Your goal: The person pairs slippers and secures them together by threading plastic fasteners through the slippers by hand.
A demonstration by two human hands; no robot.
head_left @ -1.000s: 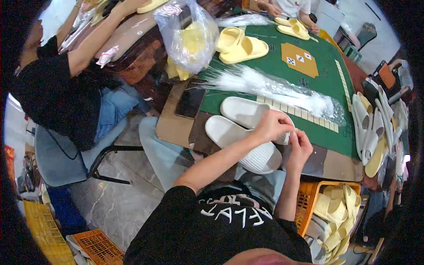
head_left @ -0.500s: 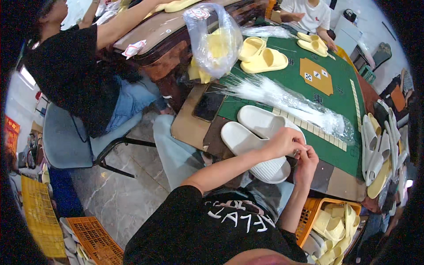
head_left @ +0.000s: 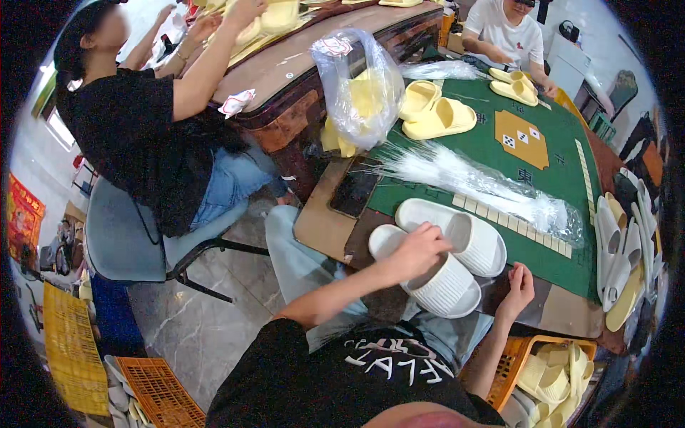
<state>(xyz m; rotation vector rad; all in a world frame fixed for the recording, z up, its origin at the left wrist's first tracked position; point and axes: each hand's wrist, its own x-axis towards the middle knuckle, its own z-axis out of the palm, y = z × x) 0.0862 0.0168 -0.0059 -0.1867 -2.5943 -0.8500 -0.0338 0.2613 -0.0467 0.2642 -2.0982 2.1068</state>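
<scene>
a dark phone (head_left: 353, 191) lies near the corner of a green-topped table (head_left: 571, 189), whose yellow panel (head_left: 531, 153) shows three dice, and beyond the phone is a clear plastic bag (head_left: 360, 93) with yellow pieces inside. on the left, a person in a black shirt (head_left: 135, 135) sits on a grey-blue chair (head_left: 121, 235) above a marbled floor (head_left: 214, 314), with a yellow crate (head_left: 71, 346) and an orange crate (head_left: 160, 392) at lower left. a person in a white shirt (head_left: 503, 34) sits across the table, near a green stool (head_left: 603, 130).
</scene>
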